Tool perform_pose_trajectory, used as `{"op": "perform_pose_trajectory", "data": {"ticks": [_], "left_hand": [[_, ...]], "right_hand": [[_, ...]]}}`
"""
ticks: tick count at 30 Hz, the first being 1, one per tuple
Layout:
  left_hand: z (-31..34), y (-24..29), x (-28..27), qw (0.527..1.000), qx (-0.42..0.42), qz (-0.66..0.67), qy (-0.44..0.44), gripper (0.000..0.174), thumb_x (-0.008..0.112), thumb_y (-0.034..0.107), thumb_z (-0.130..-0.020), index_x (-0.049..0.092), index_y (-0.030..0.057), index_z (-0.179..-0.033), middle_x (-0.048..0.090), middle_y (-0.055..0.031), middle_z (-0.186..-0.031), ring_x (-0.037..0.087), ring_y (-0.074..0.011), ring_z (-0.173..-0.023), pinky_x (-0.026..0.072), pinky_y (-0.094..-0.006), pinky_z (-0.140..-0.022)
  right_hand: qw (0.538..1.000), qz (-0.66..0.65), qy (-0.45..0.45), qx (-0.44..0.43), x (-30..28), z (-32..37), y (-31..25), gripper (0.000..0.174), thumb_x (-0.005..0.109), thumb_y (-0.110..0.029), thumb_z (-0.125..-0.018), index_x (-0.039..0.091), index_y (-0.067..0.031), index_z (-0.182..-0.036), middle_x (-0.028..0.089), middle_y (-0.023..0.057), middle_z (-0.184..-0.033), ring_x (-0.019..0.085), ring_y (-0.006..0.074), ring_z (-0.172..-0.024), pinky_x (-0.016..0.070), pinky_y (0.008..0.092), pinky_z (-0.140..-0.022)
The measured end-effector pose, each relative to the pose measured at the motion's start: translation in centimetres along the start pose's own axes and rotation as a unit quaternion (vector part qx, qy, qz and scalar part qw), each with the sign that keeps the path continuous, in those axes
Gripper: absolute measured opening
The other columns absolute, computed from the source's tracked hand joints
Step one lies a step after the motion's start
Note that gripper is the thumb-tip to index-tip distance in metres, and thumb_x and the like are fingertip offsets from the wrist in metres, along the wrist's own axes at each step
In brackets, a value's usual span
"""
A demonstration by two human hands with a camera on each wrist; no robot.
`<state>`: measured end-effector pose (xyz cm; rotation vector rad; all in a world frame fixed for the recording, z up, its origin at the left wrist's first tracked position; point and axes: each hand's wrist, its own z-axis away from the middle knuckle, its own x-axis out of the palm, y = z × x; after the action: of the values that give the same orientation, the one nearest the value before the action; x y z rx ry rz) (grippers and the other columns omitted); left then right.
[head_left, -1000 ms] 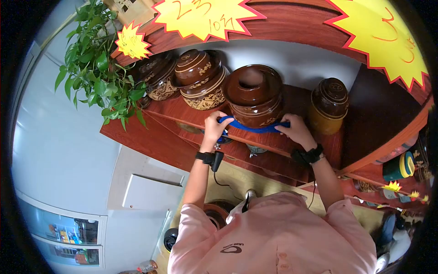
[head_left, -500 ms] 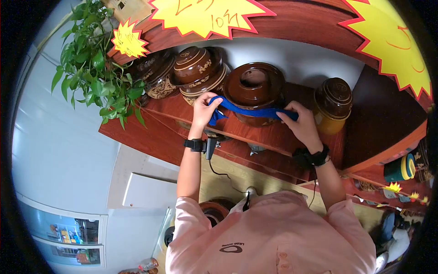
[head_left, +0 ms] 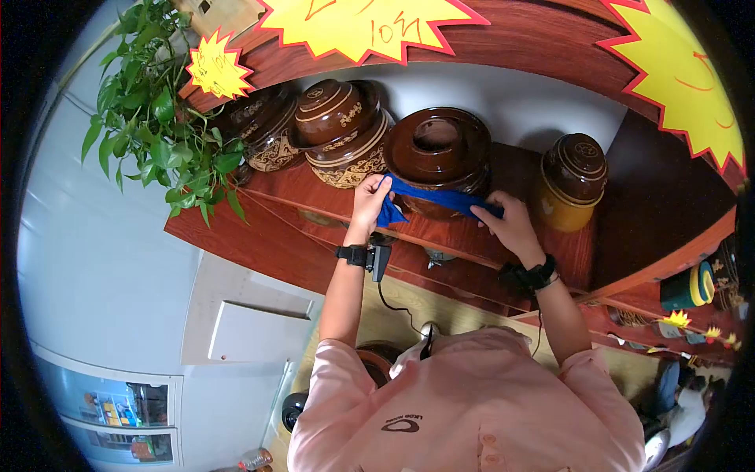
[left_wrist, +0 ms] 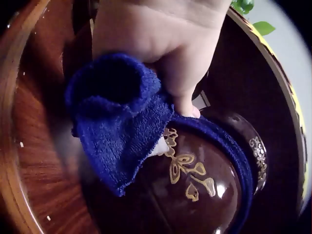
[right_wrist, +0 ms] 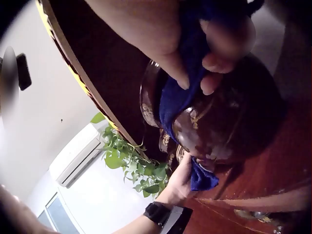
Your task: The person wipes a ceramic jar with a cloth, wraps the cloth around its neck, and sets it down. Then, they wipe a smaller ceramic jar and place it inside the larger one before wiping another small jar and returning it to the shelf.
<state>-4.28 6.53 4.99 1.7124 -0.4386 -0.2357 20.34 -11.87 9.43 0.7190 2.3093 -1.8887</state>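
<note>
A blue cloth [head_left: 432,193] is stretched across the front of a glossy brown jar [head_left: 434,167] on the wooden shelf. My left hand [head_left: 368,204] pinches one end, and a loose flap of cloth [left_wrist: 122,141] hangs below the thumb in the left wrist view. At the other side, my right hand [head_left: 508,223] grips the opposite end between thumb and fingers. From the right wrist, the cloth [right_wrist: 178,100] runs along the curve of the jar [right_wrist: 219,122], whose side carries gold floral decoration. The jar's back is hidden in the wrist views.
Patterned brown pots [head_left: 346,149] stand left of the jar, and a brown-and-yellow lidded jar [head_left: 576,181] to its right. Yellow starburst signs [head_left: 370,27] hang on the board above. A leafy plant [head_left: 157,110] trails at the left. Below runs the shelf's front edge [head_left: 440,245].
The cloth has risen from low on the jar to higher across its front. My left hand went left and up, then came back right and down, leaving a loose end hanging.
</note>
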Motion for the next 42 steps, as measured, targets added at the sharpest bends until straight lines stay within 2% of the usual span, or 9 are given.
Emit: {"op": "perform_pose_trajectory", "data": {"ticks": [9,11,20,23,29,32,36,40,42], "left_hand": [[0.9,-1.7,-1.3,0.997,-0.048,-0.042,-0.038,0.017,0.059,0.019,-0.094,0.061,0.0041,-0.084,0.056,0.0018,-0.071,0.052,-0.0075,-0.064,0.0425,-0.0234,-0.061],[1.2,-2.3,-1.9,0.995,-0.049,-0.084,-0.039,0.015,0.068,0.018,-0.087,0.063,0.0034,-0.087,0.060,0.0022,-0.075,0.052,-0.0047,-0.067,0.0431,-0.0211,-0.061],[1.3,-1.4,1.1,0.918,0.029,-0.395,0.021,0.020,0.076,0.011,-0.076,0.061,-0.0015,-0.072,0.062,-0.0084,-0.063,0.061,-0.0111,-0.060,0.0503,-0.0293,-0.053],[0.8,-2.8,0.4,0.900,0.090,-0.426,0.012,0.020,0.076,0.013,-0.077,0.062,-0.0005,-0.073,0.063,-0.0066,-0.066,0.061,-0.0102,-0.061,0.0500,-0.0284,-0.053],[4.8,2.2,-1.4,0.990,-0.085,-0.092,-0.059,0.010,0.071,0.006,-0.081,0.062,0.0039,-0.076,0.059,0.0004,-0.067,0.056,-0.0082,-0.061,0.0457,-0.0252,-0.058],[5.9,3.8,-3.4,0.992,-0.082,-0.044,-0.081,0.011,0.070,0.003,-0.080,0.060,0.0053,-0.079,0.058,0.0019,-0.066,0.051,-0.0053,-0.059,0.0412,-0.0205,-0.054],[4.8,6.2,-1.9,0.994,0.063,-0.087,0.005,0.010,0.069,0.005,-0.083,0.061,0.0034,-0.088,0.057,0.0019,-0.071,0.052,-0.0046,-0.063,0.0410,-0.0208,-0.055],[2.6,6.7,0.9,0.990,0.097,-0.083,0.068,0.015,0.070,0.008,-0.085,0.063,0.0012,-0.095,0.063,-0.0002,-0.083,0.057,-0.0061,-0.072,0.0480,-0.0208,-0.070],[1.3,5.3,2.2,0.975,0.145,-0.126,0.114,0.014,0.068,0.004,-0.085,0.061,-0.0016,-0.095,0.066,-0.0042,-0.082,0.060,-0.0079,-0.071,0.0511,-0.0224,-0.065]], "right_hand": [[1.000,0.012,-0.007,-0.020,1.2,0.8,1.5,0.022,0.072,-0.018,-0.081,0.060,-0.0002,-0.081,0.065,0.0120,-0.066,0.065,0.0179,-0.060,0.0485,0.0307,-0.058],[0.999,0.020,-0.018,-0.035,1.4,0.7,2.6,0.021,0.073,-0.016,-0.080,0.060,-0.0002,-0.082,0.065,0.0114,-0.066,0.065,0.0175,-0.060,0.0486,0.0312,-0.059],[0.991,0.136,-0.006,0.007,1.5,-0.2,8.4,0.029,0.072,-0.024,-0.076,0.060,0.0005,-0.087,0.064,0.0234,-0.090,0.060,0.0404,-0.087,0.0479,0.0426,-0.076],[0.993,0.118,-0.025,0.004,1.3,0.3,7.7,0.028,0.072,-0.022,-0.077,0.060,-0.0002,-0.090,0.064,0.0220,-0.090,0.061,0.0390,-0.085,0.0482,0.0413,-0.077],[0.986,0.086,-0.130,-0.058,-1.8,1.6,-1.2,0.022,0.067,-0.016,-0.083,0.061,-0.0014,-0.098,0.066,0.0171,-0.096,0.063,0.0353,-0.092,0.0492,0.0389,-0.081],[0.984,0.032,-0.044,-0.171,-2.4,1.6,-4.1,0.023,0.067,-0.012,-0.083,0.062,-0.0035,-0.104,0.067,0.0150,-0.099,0.064,0.0317,-0.095,0.0494,0.0376,-0.083],[0.965,0.079,-0.014,-0.249,-3.0,0.2,-6.3,0.030,0.068,-0.008,-0.081,0.061,-0.0058,-0.109,0.066,0.0139,-0.104,0.065,0.0292,-0.094,0.0500,0.0349,-0.083],[0.979,0.042,0.002,-0.200,-1.8,-0.1,-6.0,0.030,0.069,-0.007,-0.080,0.061,-0.0055,-0.108,0.066,0.0134,-0.103,0.065,0.0296,-0.092,0.0508,0.0345,-0.081],[0.972,0.061,0.001,-0.228,-1.4,0.2,-5.5,0.030,0.070,-0.008,-0.079,0.061,-0.0054,-0.107,0.066,0.0130,-0.102,0.065,0.0295,-0.091,0.0514,0.0348,-0.080]]}}
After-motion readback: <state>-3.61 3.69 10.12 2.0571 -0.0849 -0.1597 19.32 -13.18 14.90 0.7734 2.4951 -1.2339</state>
